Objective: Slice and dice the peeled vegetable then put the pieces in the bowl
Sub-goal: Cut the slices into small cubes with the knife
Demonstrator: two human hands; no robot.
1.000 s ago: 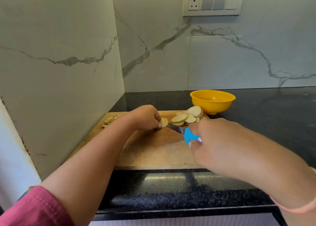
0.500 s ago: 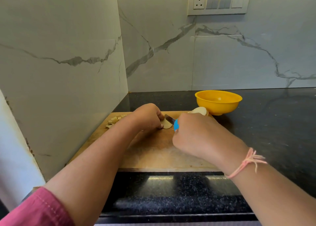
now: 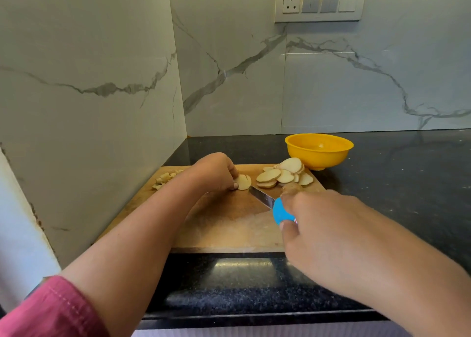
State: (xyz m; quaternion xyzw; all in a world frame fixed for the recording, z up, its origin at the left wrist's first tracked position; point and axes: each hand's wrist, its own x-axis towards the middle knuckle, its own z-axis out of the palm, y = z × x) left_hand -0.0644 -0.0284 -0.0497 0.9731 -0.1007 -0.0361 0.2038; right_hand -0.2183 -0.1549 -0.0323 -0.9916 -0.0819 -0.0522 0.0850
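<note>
With left hand (image 3: 216, 171), pinching one slice (image 3: 243, 182) flat on the wooden board (image 3: 224, 224). With right hand (image 3: 318, 224), gripping the blue knife (image 3: 279, 210), with its tip at that slice's edge. Can see more round slices (image 3: 283, 176) piled on the board, just beside the yellow bowl (image 3: 321, 158). Also small cut bits (image 3: 164, 178) at the board's far left corner.

I note board (image 3: 229, 232) on counter (image 3: 397, 184), bowl (image 3: 319, 155) behind its far right corner, heap of slices (image 3: 283, 176) on board's far right, diced pieces (image 3: 163, 179) far left, single slice (image 3: 244, 182) between them under my left hand (image 3: 213, 171), knife (image 3: 265, 199) at its right, in my right hand (image 3: 321, 227)
</note>
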